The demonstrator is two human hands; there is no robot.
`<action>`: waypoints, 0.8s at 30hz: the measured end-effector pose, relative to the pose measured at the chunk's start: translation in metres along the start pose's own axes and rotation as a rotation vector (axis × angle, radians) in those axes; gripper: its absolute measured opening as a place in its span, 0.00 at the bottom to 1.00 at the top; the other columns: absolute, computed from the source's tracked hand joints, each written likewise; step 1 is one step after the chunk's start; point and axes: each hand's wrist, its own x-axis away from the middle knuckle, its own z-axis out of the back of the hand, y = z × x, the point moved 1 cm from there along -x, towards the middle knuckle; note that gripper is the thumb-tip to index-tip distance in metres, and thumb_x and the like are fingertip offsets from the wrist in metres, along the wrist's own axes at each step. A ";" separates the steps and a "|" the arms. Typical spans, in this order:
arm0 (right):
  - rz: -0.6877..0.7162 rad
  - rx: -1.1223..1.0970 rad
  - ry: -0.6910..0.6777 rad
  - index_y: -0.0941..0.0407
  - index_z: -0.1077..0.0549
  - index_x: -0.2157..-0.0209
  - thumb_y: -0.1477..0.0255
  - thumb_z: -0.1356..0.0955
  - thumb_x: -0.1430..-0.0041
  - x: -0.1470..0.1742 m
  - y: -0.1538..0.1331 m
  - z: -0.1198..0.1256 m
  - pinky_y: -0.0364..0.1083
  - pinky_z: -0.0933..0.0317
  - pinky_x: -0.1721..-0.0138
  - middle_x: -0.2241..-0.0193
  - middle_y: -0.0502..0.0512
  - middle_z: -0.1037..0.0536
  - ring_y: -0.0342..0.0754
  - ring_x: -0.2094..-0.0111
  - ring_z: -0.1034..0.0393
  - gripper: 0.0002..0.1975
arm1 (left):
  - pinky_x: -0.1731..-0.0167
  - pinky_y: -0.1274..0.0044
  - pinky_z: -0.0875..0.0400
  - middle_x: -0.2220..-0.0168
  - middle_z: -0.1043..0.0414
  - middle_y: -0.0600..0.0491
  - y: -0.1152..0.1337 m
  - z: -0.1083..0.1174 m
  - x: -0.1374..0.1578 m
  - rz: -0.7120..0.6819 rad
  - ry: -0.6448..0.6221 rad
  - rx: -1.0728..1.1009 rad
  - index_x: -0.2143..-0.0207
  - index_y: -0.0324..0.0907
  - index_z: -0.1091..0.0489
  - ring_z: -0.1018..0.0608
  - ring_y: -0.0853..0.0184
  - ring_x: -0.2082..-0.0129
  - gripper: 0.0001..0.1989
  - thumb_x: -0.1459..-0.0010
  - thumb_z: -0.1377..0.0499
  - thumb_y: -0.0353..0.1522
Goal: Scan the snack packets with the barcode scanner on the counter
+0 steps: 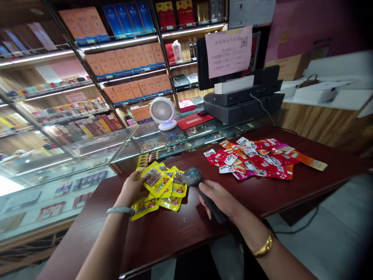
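I see my right hand [222,196] wrapped round the handheld scanner [213,207], its head up-left of the fist. Left hand [134,186] pinches a yellow packet [159,181] by its edge; other yellow packets [171,204] lie below and right of those fingers. Mixed red-orange packets [259,159] heaped beyond right hand, on the dark-red table [204,233].

A white fan [162,111] stands on a glass case [128,150]. Right of the fan lie a red mat [192,122] and black mouse [202,113]; farther right, a pink sheet [229,56] hangs on a monitor [202,74]. Behind the fan, shelves [125,41] hold orange boxes [125,60].
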 end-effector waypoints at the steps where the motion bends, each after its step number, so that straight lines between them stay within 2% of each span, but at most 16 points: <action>1: -0.004 -0.003 -0.006 0.55 0.37 0.70 0.46 0.34 0.47 -0.001 0.001 -0.001 0.37 0.43 0.89 0.81 0.42 0.31 0.38 0.89 0.37 0.25 | 0.69 0.74 0.28 0.68 0.23 0.50 -0.003 0.003 -0.003 0.008 -0.014 -0.056 0.52 0.41 0.32 0.21 0.62 0.71 0.21 0.45 0.43 0.42; 3: -0.003 -0.006 -0.022 0.55 0.37 0.71 0.46 0.34 0.46 -0.004 0.003 -0.003 0.38 0.43 0.89 0.81 0.42 0.31 0.38 0.89 0.37 0.25 | 0.62 0.70 0.28 0.62 0.23 0.47 -0.004 0.007 -0.006 -0.041 0.030 -0.270 0.51 0.41 0.32 0.21 0.57 0.62 0.22 0.45 0.43 0.43; 6: -0.010 -0.014 -0.039 0.55 0.37 0.71 0.46 0.34 0.46 -0.007 0.006 -0.005 0.38 0.43 0.89 0.81 0.42 0.31 0.38 0.89 0.37 0.25 | 0.48 0.62 0.35 0.50 0.28 0.42 0.004 0.002 -0.006 -0.166 0.256 -0.598 0.48 0.41 0.33 0.29 0.49 0.46 0.25 0.46 0.43 0.44; 7: -0.015 -0.015 -0.042 0.55 0.38 0.70 0.46 0.34 0.46 -0.007 0.007 -0.004 0.39 0.43 0.89 0.81 0.42 0.31 0.39 0.89 0.37 0.25 | 0.46 0.60 0.38 0.47 0.30 0.41 0.009 -0.002 -0.004 -0.200 0.305 -0.645 0.47 0.42 0.34 0.32 0.48 0.44 0.26 0.45 0.43 0.44; 9: -0.021 -0.009 -0.039 0.55 0.37 0.70 0.46 0.34 0.45 -0.005 0.007 -0.002 0.39 0.44 0.89 0.81 0.42 0.31 0.39 0.89 0.37 0.25 | 0.44 0.60 0.40 0.44 0.33 0.42 0.023 -0.016 0.002 -0.259 0.322 -0.670 0.46 0.43 0.34 0.34 0.48 0.42 0.26 0.44 0.44 0.45; 13: -0.030 -0.004 0.008 0.55 0.38 0.69 0.46 0.34 0.46 0.002 0.003 0.008 0.38 0.44 0.88 0.81 0.42 0.31 0.38 0.89 0.37 0.25 | 0.43 0.65 0.40 0.45 0.31 0.46 0.060 -0.059 0.023 -0.461 0.182 -0.568 0.49 0.45 0.31 0.31 0.54 0.44 0.21 0.43 0.44 0.43; 18: -0.015 -0.028 0.073 0.55 0.37 0.68 0.46 0.34 0.45 0.013 0.001 0.026 0.38 0.44 0.88 0.81 0.42 0.31 0.38 0.89 0.38 0.24 | 0.42 0.66 0.39 0.44 0.31 0.49 0.096 -0.110 0.057 -0.672 0.055 -0.415 0.49 0.47 0.30 0.32 0.57 0.43 0.19 0.43 0.42 0.37; 21: -0.002 -0.040 0.125 0.56 0.35 0.66 0.47 0.35 0.44 0.020 0.000 0.037 0.38 0.44 0.88 0.81 0.43 0.31 0.38 0.89 0.38 0.24 | 0.42 0.66 0.39 0.44 0.30 0.49 0.106 -0.133 0.068 -0.726 -0.008 -0.367 0.48 0.46 0.31 0.31 0.58 0.43 0.19 0.43 0.43 0.32; 24: 0.005 -0.055 0.197 0.56 0.35 0.64 0.47 0.35 0.44 0.027 -0.001 0.049 0.37 0.44 0.88 0.81 0.42 0.31 0.38 0.89 0.37 0.25 | 0.42 0.67 0.39 0.45 0.29 0.46 0.115 -0.160 0.063 -0.706 -0.111 -0.351 0.45 0.41 0.32 0.30 0.59 0.44 0.20 0.41 0.45 0.30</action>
